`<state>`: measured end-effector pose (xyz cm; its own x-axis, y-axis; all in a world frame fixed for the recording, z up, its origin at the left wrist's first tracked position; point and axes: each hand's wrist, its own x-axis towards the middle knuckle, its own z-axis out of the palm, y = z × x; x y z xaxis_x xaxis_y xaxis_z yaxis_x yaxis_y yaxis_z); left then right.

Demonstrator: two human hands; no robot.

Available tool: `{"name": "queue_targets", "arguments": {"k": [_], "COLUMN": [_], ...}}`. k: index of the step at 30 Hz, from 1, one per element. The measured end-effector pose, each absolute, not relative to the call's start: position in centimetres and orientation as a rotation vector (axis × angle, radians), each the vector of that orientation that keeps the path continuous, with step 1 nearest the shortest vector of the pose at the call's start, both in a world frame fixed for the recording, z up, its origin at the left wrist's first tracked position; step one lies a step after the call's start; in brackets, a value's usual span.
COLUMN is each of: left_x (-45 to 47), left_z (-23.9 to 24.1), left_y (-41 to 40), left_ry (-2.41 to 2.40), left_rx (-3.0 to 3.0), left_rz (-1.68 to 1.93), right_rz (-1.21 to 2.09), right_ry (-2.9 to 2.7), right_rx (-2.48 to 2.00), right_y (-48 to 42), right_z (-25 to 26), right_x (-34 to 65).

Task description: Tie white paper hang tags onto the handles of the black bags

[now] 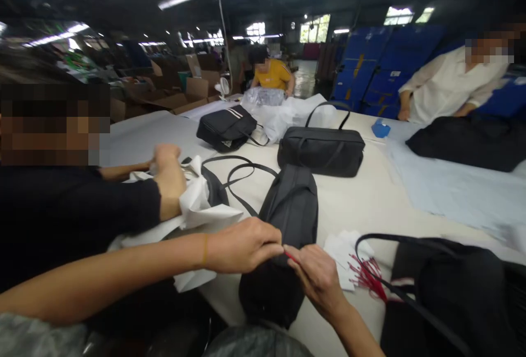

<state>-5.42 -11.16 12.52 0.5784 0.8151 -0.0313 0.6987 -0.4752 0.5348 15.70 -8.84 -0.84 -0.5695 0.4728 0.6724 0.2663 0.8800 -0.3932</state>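
The left hand point(244, 244) and right hand point(318, 269) meet above a black duffel bag point(290, 198) lying on the pale surface point(382, 195); the right fingers pinch a thin red string point(291, 257), while the left fingers are pressed together, though whether they also grip it is hard to tell. Just right of the bag (beside another black bag point(456, 291)) lie white tags point(335, 250) and a bunch of red strings point(370, 277).

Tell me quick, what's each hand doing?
Left hand: closed in a pinch; can't tell on what.
Right hand: closed, holding a red string.
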Motion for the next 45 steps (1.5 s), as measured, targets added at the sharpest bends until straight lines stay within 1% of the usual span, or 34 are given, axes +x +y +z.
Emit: {"name": "queue_targets", "arguments": {"k": [4,6,8,11,14,16,18,22,24,26,29,31,33,35,38,40,42,45], "left_x": [-4.8,-4.7,-4.7,-4.5,-4.4,-4.7,-5.4,-7.1,-7.7,-8.0,-8.1,-8.1,-8.1,-8.1,-7.7,-6.9,-5.5,-2.9], "left_z": [13.2,13.1,12.8,12.3,12.3,12.5,12.6,11.9,11.1,10.1,7.9,6.0,3.8,2.0,0.8,1.4,2.9,6.0], "left_y": [-9.6,-8.6,-7.9,-7.3,-6.7,-6.2,-5.6,-5.3,-5.6,-6.3,-7.2,-7.4,-7.4,-7.3,-7.3,-7.4,-7.2,-6.3], "left_ry": [1.225,1.206,1.189,1.199,1.271,1.37,1.485,1.571,1.516,1.393,1.257,1.285,1.41,1.587,1.785,1.703,1.468,1.177], "left_rx": [2.365,2.352,2.338,2.278,2.223,2.23,2.227,2.193,2.21,2.223,2.193,2.165,2.107,1.988,1.714,1.51,1.328,1.242], "left_rz": [0.609,0.692,0.726,0.742,0.732,0.77,0.833,0.901,0.848,0.665,0.395,0.402,0.538,0.71,0.901,1.019,1.127,1.155], "right_rz": [0.351,0.406,0.422,0.342,0.35,0.407,0.542,1.145,1.329,1.322,1.167,1.081,1.067,1.14,1.339,1.441,1.482,1.455], "right_ry": [-2.114,-2.038,-1.983,-1.997,-2.055,-2.035,-1.953,-1.654,-1.412,-1.214,-1.086,-1.038,-0.996,-0.966,-0.954,-0.985,-1.064,-1.31], "right_rx": [-0.95,-1.098,-1.146,-1.156,-1.18,-1.218,-1.239,-1.138,-1.075,-1.027,-0.972,-0.954,-0.944,-0.948,-1.016,-1.119,-1.221,-1.28], "right_y": [-9.8,-10.3,-10.4,-10.0,-9.4,-9.5,-10.3,-13.1,-14.0,-14.0,-12.8,-11.7,-11.0,-10.6,-10.3,-10.3,-10.5,-11.2], "right_z": [-0.2,-0.6,-1.2,-1.9,-1.1,0.8,3.6,10.0,12.2,13.5,14.1,13.8,12.7,10.8,6.0,2.4,-0.7,-3.0], "right_x": [15.4,15.1,14.7,14.5,14.9,15.9,17.6,22.3,24.2,25.4,26.0,26.1,26.2,26.3,25.8,24.8,23.2,20.6]}}
